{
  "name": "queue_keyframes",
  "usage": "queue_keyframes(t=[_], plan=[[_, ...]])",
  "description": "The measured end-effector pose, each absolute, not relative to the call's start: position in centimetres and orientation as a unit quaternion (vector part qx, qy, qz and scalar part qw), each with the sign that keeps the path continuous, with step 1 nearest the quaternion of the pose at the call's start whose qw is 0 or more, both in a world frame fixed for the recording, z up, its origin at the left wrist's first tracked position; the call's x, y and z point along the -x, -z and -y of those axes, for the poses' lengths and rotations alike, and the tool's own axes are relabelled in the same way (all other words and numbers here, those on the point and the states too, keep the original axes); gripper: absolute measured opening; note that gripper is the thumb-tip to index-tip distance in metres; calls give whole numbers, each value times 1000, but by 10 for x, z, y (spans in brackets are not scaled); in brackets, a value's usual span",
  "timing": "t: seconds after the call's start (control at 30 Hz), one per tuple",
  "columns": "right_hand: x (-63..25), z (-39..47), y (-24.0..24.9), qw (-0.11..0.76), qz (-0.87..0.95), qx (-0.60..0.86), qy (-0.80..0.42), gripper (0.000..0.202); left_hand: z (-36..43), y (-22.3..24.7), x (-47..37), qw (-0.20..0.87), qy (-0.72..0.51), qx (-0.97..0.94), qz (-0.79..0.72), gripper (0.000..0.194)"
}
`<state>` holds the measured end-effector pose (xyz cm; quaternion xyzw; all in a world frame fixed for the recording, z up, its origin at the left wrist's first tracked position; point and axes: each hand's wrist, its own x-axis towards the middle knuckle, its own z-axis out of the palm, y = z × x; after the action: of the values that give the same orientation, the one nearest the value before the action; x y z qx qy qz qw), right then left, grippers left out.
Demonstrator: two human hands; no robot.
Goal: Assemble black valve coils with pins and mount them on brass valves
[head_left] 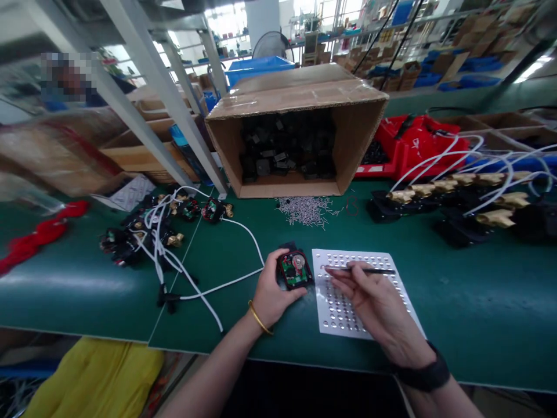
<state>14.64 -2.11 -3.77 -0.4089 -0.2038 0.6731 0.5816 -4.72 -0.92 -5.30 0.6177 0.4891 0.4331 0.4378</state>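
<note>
My left hand point(275, 290) is wrapped round a black housing point(295, 269) with a green circuit board and a round metal part showing inside. A white cable runs from near that hand to the left. Between the thumb and fingers of my right hand point(369, 296) is a thin dark pen-like tool point(376, 270), its tip pointing left over a white sheet point(324, 322). Rows of small shiny round pieces cover the sheet, which lies just right of the housing and partly under my right hand.
An open cardboard box point(293, 188) of black parts stands behind a pile of small pins point(306, 210). Cabled assemblies point(159, 232) lie left; black units with brass fittings point(461, 229) and red bins point(418, 145) stand right. A blurred person point(69, 78) is at the far left.
</note>
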Motion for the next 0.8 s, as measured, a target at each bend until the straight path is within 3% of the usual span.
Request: queue_keyframes(t=[0.13,0.8], plan=[[-122,21,24,585,226,370,-686,17,8,55,47,409,-433,-630,-499,77],[-107,17,29,595,283,453,-601,21,10,48,47,380,-418,-638,-524,78]])
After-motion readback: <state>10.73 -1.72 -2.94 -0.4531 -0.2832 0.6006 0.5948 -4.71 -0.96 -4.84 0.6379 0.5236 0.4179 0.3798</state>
